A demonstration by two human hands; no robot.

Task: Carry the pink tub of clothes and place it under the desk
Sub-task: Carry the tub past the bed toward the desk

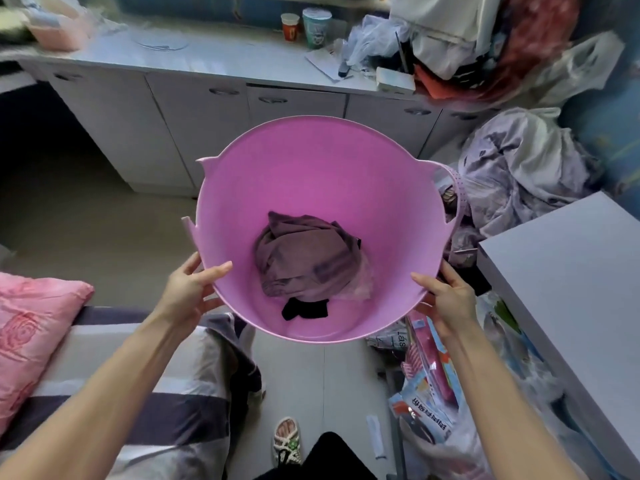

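Head view: pink tub [311, 161] of clothes [304, 258] held aloft, left hand [188, 291] and right hand [446, 296] clamping opposite rim sides, keeping load level.

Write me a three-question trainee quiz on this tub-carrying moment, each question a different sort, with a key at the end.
1. True or false: the pink tub is resting on the floor.
2. Multiple choice: where do the hands grip the tub? A) by its side handles B) on the near rim, one hand each side C) under its base
3. Fill in: on top of the pile inside the tub lies a crumpled ______-coloured garment.

Key
1. False. The left hand and right hand hold it up in the air, tipped towards the camera.
2. B. Thumbs lie inside the rim, fingers outside; the dotted handle is free.
3. Purple; a small black item lies below it.
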